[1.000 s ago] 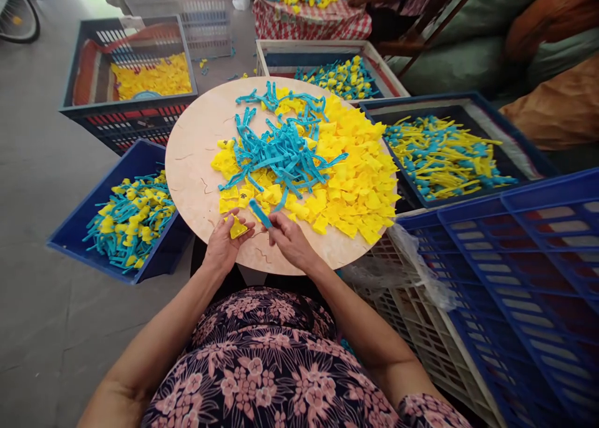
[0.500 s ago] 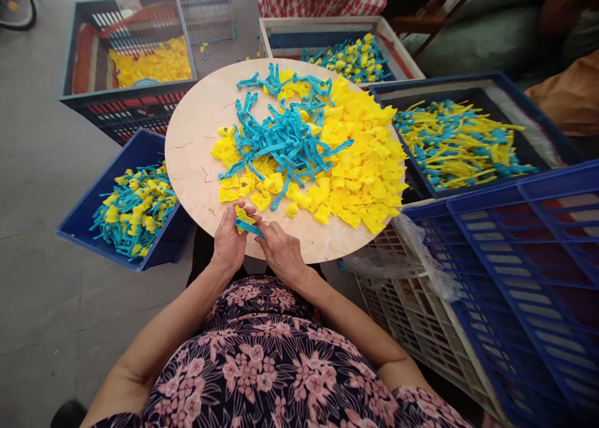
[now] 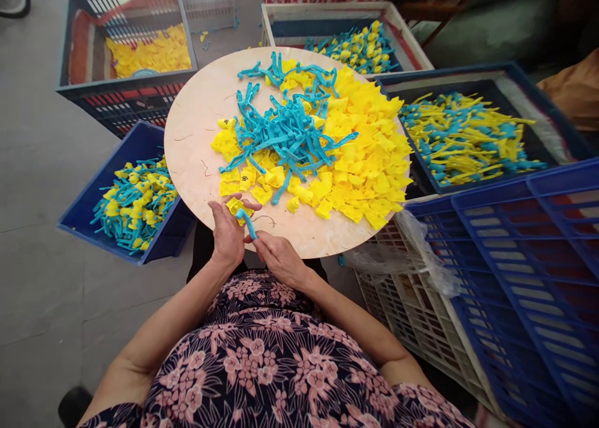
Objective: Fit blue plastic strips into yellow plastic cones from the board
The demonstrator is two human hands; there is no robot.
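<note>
The person's left hand (image 3: 228, 234) is curled around a yellow plastic tag (image 3: 235, 207), its fingers closed over the piece so that much of the tag is hidden. The right hand (image 3: 279, 258) grips the lower end of a teal plastic strap (image 3: 246, 222) between its fingers and thumb. The strap's upper end meets the tag, but the left fingers block the join, so whether the two are locked together can't be made out. Both hands are held just over the near edge of a round pale board (image 3: 196, 166).

On the board lies a heap of yellow tags (image 3: 365, 166), with a tangle of teal straps (image 3: 285, 135) on top of it, the pieces overlapping too densely to count. Joined yellow-and-teal pieces fill a blue crate (image 3: 163, 241) at the left and a dark-blue crate (image 3: 468, 78) at the right — another lot sits in a white-rimmed crate (image 3: 327, 7) beyond the board. More loose yellow tags lie in a crate (image 3: 126, 85) at the upper left. A blue crate (image 3: 515, 278) at the lower right is only partly in frame, and a person's floral top (image 3: 262, 353) cuts across the bottom.
</note>
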